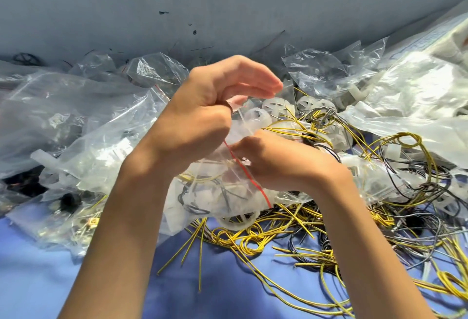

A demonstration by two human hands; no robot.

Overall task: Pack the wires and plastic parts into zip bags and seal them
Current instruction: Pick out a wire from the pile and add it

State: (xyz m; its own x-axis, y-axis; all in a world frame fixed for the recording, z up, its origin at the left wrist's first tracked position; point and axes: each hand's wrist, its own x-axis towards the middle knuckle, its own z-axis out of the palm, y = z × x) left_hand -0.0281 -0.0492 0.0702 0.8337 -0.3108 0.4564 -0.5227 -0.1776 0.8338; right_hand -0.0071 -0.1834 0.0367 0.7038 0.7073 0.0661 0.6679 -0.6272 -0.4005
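We are working at the mouth of a filled zip bag at the centre of the frame, with wires and white parts inside it. Our left hand pinches its upper edge, the other fingers arched clear above. Our right hand pinches the bag beside the red seal strip. This looks like sealing, so next we must press along the strip to its lower end. Loose yellow wires and plastic parts lie on the blue surface, with a grey wall behind.
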